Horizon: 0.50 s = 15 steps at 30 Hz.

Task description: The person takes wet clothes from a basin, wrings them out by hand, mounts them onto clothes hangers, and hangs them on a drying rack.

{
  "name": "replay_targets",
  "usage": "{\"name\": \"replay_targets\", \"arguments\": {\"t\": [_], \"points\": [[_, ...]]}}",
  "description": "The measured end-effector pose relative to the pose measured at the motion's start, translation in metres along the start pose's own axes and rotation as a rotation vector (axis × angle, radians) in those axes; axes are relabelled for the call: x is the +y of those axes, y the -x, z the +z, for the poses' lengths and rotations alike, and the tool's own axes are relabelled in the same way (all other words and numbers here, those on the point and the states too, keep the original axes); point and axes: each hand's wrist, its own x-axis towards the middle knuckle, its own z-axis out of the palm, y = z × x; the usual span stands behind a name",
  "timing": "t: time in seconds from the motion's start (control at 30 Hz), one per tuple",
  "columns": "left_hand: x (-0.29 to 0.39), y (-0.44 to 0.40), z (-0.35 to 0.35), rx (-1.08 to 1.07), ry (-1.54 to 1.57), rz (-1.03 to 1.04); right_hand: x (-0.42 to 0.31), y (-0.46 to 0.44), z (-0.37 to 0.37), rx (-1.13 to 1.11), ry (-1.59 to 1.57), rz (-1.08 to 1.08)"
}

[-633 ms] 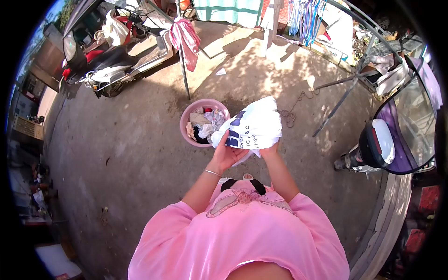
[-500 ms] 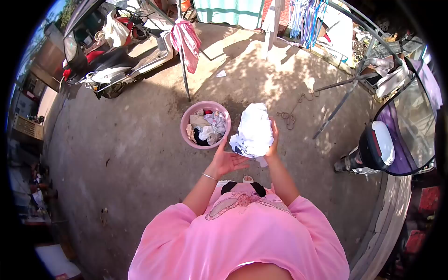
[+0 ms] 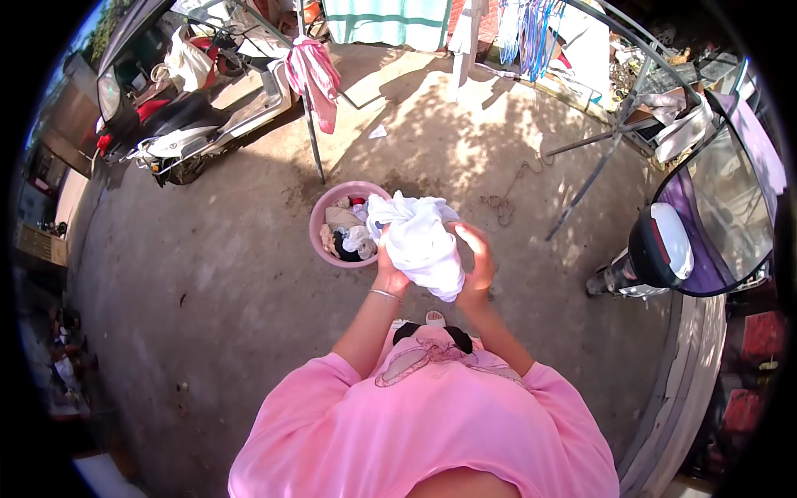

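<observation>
A bunched white cloth [image 3: 419, 241] hangs between my hands in front of my body. My left hand [image 3: 390, 266], with a bracelet at the wrist, is against the cloth's left side and supports it; its fingertips are hidden behind the fabric. On the cloth's right, my right hand [image 3: 476, 261] has its thumb and fingers apart, close beside the fabric. The pink basin [image 3: 317, 232] on the ground lies just beyond the left hand, holding several pieces of clothing [image 3: 342, 219]. The cloth covers part of its right rim.
A scooter [image 3: 195, 133] stands at the upper left, near a pole with a pink cloth [image 3: 313, 79]. Another vehicle's rear [image 3: 671, 241] is at the right. Metal frame legs [image 3: 594, 178] reach the concrete ground [image 3: 207, 332]. A green cloth [image 3: 387, 21] hangs at the back.
The white cloth has turned and moved left, now overlapping the basin's edge; its dark print is mostly out of sight. My left hand has moved under it, and my right hand's fingers have spread.
</observation>
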Motion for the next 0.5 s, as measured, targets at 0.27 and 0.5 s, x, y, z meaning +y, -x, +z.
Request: {"name": "replay_targets", "arguments": {"t": [0.27, 0.5], "points": [[0.026, -0.010, -0.019, 0.152, -0.243, 0.153, -0.004, 0.025, -0.027, -0.386, 0.592, -0.530], [0.017, 0.022, 0.010, 0.043, -0.746, 0.522, 0.011, 0.000, 0.020, -0.798, -0.203, 0.729]]}}
